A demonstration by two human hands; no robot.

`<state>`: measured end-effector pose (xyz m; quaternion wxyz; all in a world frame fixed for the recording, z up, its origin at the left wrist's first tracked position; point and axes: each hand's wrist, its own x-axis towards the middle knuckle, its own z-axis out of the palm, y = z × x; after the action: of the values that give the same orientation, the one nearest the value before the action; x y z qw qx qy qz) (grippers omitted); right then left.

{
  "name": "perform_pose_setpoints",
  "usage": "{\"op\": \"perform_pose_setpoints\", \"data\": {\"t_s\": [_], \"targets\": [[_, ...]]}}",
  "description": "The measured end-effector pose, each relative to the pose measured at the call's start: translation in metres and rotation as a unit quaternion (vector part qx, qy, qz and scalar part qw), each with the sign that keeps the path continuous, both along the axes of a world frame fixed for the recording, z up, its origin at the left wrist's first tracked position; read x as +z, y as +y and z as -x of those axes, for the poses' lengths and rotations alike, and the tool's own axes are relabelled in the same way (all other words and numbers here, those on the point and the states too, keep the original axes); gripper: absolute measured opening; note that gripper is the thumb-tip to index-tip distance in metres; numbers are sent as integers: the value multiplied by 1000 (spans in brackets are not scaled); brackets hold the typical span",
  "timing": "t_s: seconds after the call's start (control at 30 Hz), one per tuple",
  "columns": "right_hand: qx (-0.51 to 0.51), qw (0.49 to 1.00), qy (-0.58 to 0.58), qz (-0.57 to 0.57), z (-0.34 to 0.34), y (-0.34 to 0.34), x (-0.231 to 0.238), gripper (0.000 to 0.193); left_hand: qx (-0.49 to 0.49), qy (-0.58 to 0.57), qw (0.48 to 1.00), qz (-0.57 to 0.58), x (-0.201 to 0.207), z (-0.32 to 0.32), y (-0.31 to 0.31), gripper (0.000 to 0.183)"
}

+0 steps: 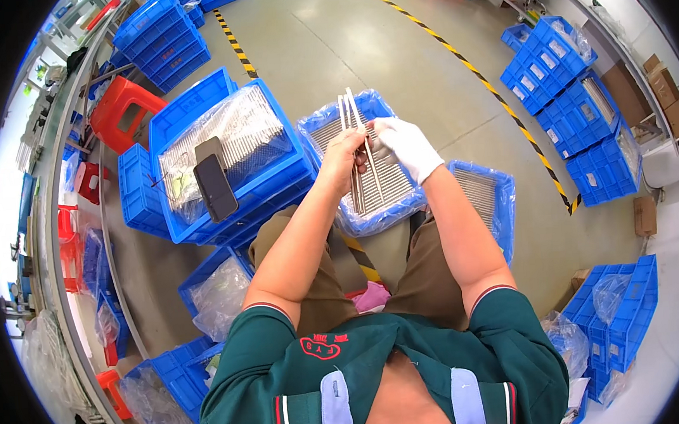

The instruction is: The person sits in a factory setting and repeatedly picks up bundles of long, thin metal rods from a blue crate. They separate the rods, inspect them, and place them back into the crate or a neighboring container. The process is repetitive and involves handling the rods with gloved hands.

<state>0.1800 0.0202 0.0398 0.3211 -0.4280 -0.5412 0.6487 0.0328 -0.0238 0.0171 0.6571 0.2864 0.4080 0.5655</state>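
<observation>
Several thin metal rods (357, 189) are bunched in my bare left hand (342, 159), its fingers wrapped round them. They stand roughly lengthwise, and one rod tilts apart from the others. My right hand (405, 144), in a white glove, is closed with its fingertips at the tilted rod beside my left hand. Exactly how its fingers grip is partly hidden. Below both hands is a blue crate (371, 224) lined with clear plastic, holding many similar rods in a row.
A phone (215, 190) rests on rods under plastic in stacked blue crates (239, 218) at left. Another lined crate (506, 209) is at right. Red stools (119, 109) stand by the left bench. Blue crate stacks (599, 134) line the right, beyond black-yellow floor tape (496, 101).
</observation>
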Motion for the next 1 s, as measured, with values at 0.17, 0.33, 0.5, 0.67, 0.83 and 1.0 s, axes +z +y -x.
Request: {"op": "perform_pose_setpoints", "data": {"t_s": [0.17,0.33,0.5,0.67,0.83,1.0], "targets": [[-17,997,-12,-77,-4,33,-27,20,-124,-40,991,33,-4,-19,-10,19],[-326,938,117,-3,-20,83,-40,14,-208,23,976,63,2,-39,-32,21],[-322,938,122,28,-56,85,-22,23,-218,-118,966,68,-12,-22,-20,25],[-52,984,116,126,-29,40,-11,24,-174,-197,965,15,-9,-7,-4,31],[-39,876,-357,-321,-3,24,-18,42,-200,-213,956,11,-10,-3,-4,30],[-9,963,-193,-186,2,24,-13,41,-175,-257,950,-4,-9,-2,-6,26]]}}
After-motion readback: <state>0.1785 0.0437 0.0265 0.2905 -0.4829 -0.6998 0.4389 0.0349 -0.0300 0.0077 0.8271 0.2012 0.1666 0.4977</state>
